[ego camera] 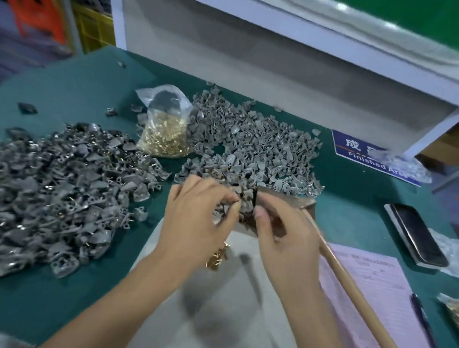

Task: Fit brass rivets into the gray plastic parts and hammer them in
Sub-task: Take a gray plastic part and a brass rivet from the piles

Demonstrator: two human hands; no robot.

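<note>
As fingers (259, 212) curl, hands pinch gray part (245, 201)

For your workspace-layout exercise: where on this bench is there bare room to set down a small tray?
Bare green mat lies left of the rivet bag, and between the right parts pile and phone. Around both hands and the left pile it is crowded.
</note>
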